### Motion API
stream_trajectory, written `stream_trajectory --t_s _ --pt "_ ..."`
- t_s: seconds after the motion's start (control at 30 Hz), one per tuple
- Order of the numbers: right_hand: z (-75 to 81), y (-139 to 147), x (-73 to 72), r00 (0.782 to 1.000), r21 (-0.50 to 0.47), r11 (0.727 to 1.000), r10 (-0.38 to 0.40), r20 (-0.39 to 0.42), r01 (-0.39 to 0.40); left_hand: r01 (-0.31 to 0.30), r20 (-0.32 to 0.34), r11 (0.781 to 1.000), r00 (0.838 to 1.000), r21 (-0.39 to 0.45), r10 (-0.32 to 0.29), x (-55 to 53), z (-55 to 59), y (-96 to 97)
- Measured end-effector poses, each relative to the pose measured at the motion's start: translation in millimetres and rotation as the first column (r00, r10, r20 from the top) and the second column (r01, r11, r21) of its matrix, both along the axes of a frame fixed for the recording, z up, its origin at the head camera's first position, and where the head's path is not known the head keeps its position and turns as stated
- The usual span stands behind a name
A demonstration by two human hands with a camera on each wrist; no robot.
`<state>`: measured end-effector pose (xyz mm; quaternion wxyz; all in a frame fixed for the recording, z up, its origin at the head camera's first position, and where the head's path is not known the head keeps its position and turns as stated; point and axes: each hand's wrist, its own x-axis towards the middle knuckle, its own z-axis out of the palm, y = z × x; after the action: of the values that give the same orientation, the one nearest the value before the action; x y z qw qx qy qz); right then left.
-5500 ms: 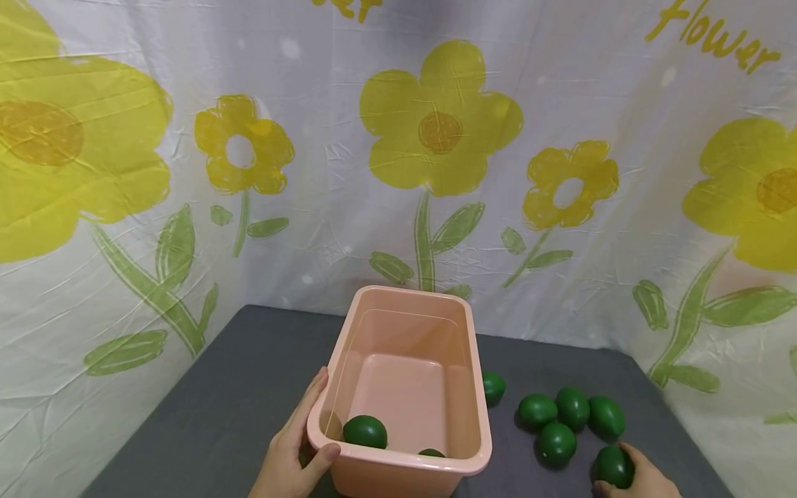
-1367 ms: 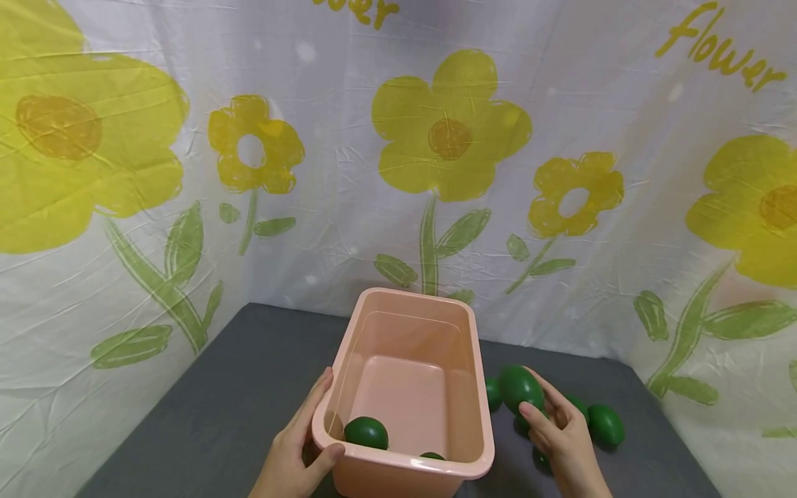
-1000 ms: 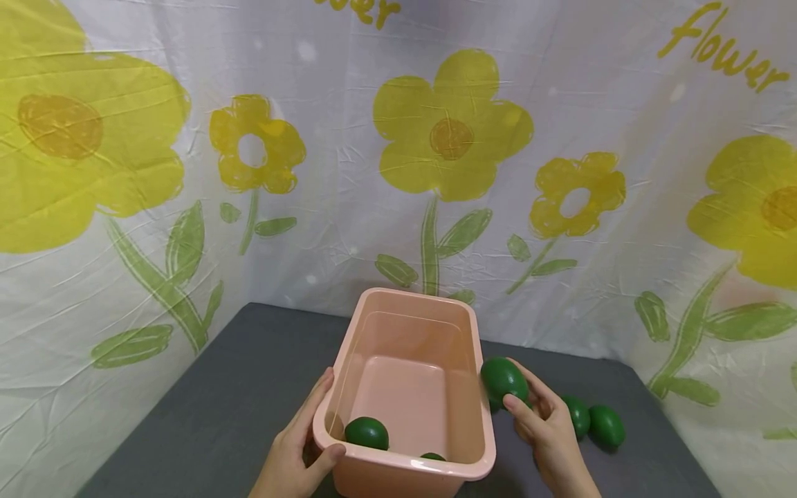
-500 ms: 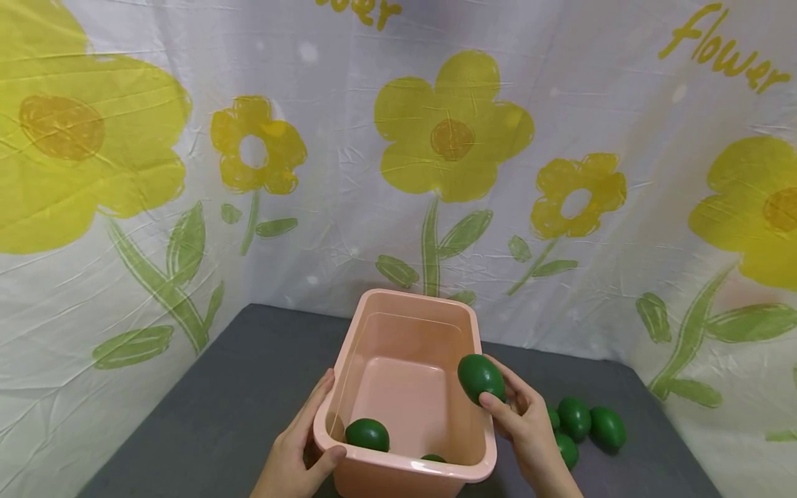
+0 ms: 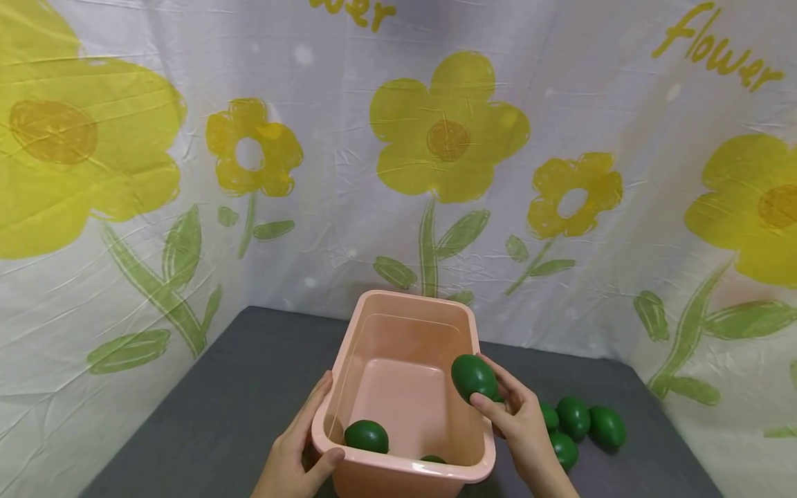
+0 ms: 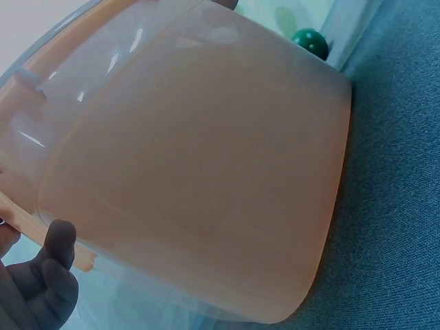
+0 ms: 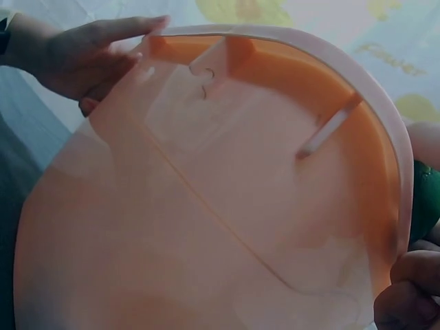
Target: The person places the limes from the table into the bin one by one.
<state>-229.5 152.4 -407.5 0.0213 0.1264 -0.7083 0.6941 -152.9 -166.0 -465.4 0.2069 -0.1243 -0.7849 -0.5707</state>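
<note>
My left hand [image 5: 297,443] grips the near left corner of a pink plastic bin [image 5: 405,472], its thumb over the front rim and its fingers along the left side. My right hand [image 5: 519,418] holds a dark green, egg-shaped avocado [image 5: 473,377] between thumb and fingers. That avocado overlaps the bin's right rim in the head view. Inside the bin, one avocado [image 5: 367,436] lies at the near left; another [image 5: 432,459] is mostly hidden behind the front wall. In the right wrist view, the held avocado [image 7: 426,203] shows partly at the right edge, beyond the rim.
Several more avocados [image 5: 573,419] sit grouped on the dark grey tabletop [image 5: 205,408], to the right of the bin and partly behind my right forearm. A white cloth with printed yellow flowers [image 5: 330,228] hangs behind and along both sides.
My right hand took an avocado from the near right of the table and carried it up and left to the bin's right rim. The left hand has kept its grip on the bin.
</note>
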Motion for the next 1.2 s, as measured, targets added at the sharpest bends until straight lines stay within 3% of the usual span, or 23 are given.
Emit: stream_trajectory --t_s 0.33,0.8,1.0,1.2 --pt "-0.6 -1.7 0.6 1.0 0.071 0.997 0.029 -0.011 -0.028 -0.004 0.007 1.0 1.0 -0.001 0.004 -0.6 -1.5 -0.7" --pt "-3.1 0.6 5.6 0.995 0.105 0.99 -0.088 -0.044 0.092 -0.02 0.006 1.0 1.0 -0.022 0.02 0.3 0.4 -0.4" --pt "-4.9 6.9 6.1 0.992 0.105 0.989 -0.09 -0.085 0.099 -0.023 -0.003 0.999 1.0 -0.023 0.023 0.6 0.8 -0.5" --pt "-3.6 16.2 9.6 0.994 0.119 0.988 -0.093 -0.057 0.099 -0.017 -0.014 0.999 1.0 -0.033 0.017 0.6 0.6 -2.1"
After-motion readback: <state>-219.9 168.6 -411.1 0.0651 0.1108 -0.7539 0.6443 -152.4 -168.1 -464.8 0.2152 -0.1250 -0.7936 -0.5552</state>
